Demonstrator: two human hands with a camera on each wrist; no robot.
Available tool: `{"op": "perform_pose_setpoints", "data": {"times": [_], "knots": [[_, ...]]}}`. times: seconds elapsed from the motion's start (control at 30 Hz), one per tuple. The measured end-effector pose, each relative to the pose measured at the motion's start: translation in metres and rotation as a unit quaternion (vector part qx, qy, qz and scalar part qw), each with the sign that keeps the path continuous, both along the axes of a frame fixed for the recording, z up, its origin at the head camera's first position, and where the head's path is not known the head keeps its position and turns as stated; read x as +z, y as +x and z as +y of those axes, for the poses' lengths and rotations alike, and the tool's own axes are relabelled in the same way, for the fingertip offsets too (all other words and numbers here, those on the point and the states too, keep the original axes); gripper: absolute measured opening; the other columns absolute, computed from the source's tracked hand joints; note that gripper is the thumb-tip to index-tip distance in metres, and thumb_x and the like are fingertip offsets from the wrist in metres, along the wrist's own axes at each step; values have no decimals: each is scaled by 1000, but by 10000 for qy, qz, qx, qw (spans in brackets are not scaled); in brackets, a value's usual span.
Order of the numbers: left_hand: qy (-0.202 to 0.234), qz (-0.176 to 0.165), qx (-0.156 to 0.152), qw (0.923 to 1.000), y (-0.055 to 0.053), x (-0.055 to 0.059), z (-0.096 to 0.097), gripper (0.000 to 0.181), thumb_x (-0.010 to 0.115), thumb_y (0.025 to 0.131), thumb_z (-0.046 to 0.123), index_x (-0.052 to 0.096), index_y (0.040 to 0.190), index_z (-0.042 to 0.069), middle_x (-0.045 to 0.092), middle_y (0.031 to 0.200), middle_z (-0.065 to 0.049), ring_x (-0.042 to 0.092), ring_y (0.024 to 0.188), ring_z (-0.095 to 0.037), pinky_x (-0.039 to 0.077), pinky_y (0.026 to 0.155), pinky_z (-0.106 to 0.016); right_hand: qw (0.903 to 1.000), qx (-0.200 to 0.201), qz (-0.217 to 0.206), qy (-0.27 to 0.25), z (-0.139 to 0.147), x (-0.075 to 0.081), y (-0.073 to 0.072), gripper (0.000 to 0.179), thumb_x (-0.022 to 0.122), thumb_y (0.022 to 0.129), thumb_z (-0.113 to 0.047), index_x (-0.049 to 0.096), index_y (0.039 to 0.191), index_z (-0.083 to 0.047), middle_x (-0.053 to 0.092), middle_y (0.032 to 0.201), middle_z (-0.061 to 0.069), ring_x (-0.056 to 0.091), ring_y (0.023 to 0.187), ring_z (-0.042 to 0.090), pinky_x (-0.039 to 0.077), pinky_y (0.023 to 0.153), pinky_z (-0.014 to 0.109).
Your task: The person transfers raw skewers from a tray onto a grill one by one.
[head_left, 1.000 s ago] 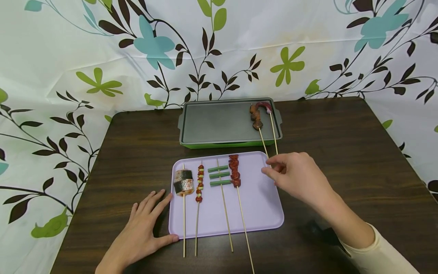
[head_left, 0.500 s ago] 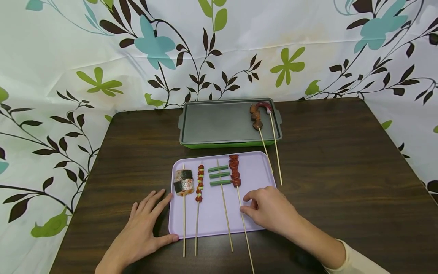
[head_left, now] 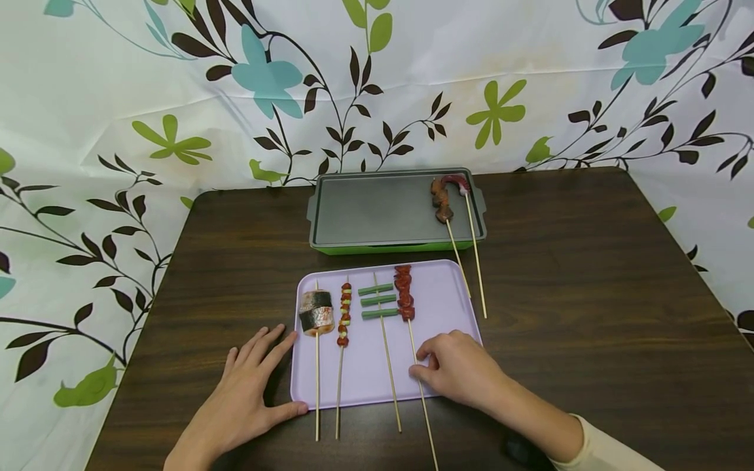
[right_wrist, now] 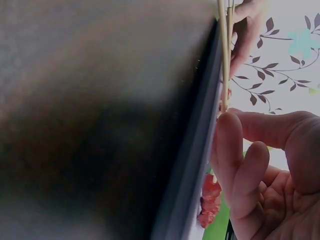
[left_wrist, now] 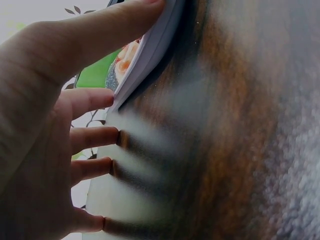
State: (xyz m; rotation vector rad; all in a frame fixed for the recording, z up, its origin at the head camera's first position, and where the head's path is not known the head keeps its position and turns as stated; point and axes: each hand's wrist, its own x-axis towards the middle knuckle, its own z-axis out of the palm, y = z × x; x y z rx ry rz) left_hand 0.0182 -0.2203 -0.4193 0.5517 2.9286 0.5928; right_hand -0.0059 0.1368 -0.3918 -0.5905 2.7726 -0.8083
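Your left hand (head_left: 247,383) lies relaxed with its fingers spread, and your right hand (head_left: 462,366) pinches a stick between thumb and forefinger. In the head view, take the lilac tray (head_left: 444,307) as the dial: your left hand sits around 8 o'clock, thumb and forefinger touching the rim, while your right hand is at 4 o'clock, holding the stick of the red skewer (head_left: 404,294), whose pieces lie near 12 on the tray. Counter-clockwise from those pieces come the green-stalk skewer (head_left: 379,301), the small bead-like skewer (head_left: 344,314) and, at 10 o'clock, the black-banded roll skewer (head_left: 316,313); all four sticks run out past the 6 o'clock edge. Beyond the tray at 12 stands the griddle (head_left: 377,209), bearing at its 2 o'clock corner the brown skewer (head_left: 441,203) and the curled purple skewer (head_left: 459,182), sticks toward 5. In your left wrist view, the thumb reaches to the tray rim at 12, and the other fingers extend toward 3 o'clock. In your right wrist view, thumb and forefinger meet on the stick at 2 o'clock, with red pieces lower, near 5.
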Motion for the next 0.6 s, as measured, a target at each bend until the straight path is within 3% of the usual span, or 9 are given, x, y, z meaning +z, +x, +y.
{"op": "perform_pose_setpoints", "data": {"times": [0.33, 0.6], "knots": [[-20, -54, 18, 10000, 1, 0, 0, 104, 68, 67, 78, 37, 152, 26, 31, 156, -7, 22, 143, -39, 20, 96, -77, 9999, 21, 87, -106, 1, -7, 0, 13, 79, 77, -24, 74, 80, -13, 49, 56, -22, 48, 56, -4, 42, 54, 23], [-6, -30, 14, 10000, 1, 0, 0, 104, 68, 67, 78, 37, 152, 26, 31, 156, -6, 22, 143, -39, 21, 96, -77, 9985, -29, -385, -399, 8, -6, -2, 8, 79, 78, -19, 73, 79, -13, 50, 55, -23, 46, 54, -5, 41, 55, 21]]}}
